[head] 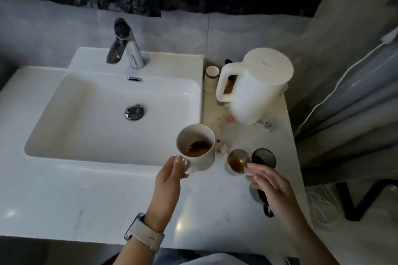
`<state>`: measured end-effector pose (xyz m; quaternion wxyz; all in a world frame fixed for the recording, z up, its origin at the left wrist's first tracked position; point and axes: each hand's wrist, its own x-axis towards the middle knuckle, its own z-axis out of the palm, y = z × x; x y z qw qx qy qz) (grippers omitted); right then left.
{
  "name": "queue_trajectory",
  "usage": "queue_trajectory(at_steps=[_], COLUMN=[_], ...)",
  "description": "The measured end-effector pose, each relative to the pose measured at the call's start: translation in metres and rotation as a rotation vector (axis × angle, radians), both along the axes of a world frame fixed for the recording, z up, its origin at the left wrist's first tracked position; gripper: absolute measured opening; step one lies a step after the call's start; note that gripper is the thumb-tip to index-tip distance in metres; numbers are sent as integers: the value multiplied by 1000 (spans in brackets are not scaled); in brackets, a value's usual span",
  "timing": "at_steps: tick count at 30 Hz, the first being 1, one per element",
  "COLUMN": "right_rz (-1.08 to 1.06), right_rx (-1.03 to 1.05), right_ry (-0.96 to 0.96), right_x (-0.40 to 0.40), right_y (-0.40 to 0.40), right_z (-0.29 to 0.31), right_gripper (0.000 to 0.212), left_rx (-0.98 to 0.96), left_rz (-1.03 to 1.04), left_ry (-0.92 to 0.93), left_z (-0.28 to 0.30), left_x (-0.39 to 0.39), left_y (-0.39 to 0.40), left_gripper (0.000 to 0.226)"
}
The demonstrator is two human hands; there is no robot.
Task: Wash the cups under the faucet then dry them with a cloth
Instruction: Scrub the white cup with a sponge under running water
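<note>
**Two cups with brown dregs at the basin's edge**

The left hand pinches the handle of a white mug, which stands at the sink's 4 o'clock corner with a pool of brown liquid in its bottom. Just beside it, at its 4 o'clock, a small metal cup also holds brown liquid. The right hand reaches to it with fingers loosely spread, fingertips touching the rim; whether they grip it cannot be told. A dark round lid lies at the small cup's 3 o'clock. The faucet stands at the basin's 12 o'clock, no water visible. A white kettle sits on the counter at the mug's 1 o'clock, a small white jar just left of it. A pale watch bands the left wrist.
</note>
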<state>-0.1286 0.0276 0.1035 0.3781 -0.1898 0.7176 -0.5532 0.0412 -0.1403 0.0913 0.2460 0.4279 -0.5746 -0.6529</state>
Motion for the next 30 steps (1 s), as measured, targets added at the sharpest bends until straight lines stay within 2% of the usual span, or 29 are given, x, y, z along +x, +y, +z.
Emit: queue_trajectory(at_steps=[3, 9, 13, 18, 25, 30], right_rz=[-70, -70, 18, 69, 38, -37], right_rx=[-25, -126, -155, -133, -67, -53], right_ry=[4, 17, -30, 9, 65, 146], right_x=[28, 64, 68, 69, 80, 91], right_y=[-40, -102, -143, -197, -261, -325], right_z=[12, 17, 11, 10, 20, 28], right_gripper=[22, 22, 21, 21, 20, 16], left_rx=[-20, -34, -49, -17, -63, -71], left_rz=[-27, 5, 98, 148, 109, 9], left_ry=[14, 15, -4, -7, 14, -19], left_z=[5, 21, 28, 30, 21, 2], left_x=[25, 70, 81, 94, 105, 116], left_y=[-39, -90, -108, -142, -224, -294], left_gripper=[34, 37, 29, 25, 27, 36])
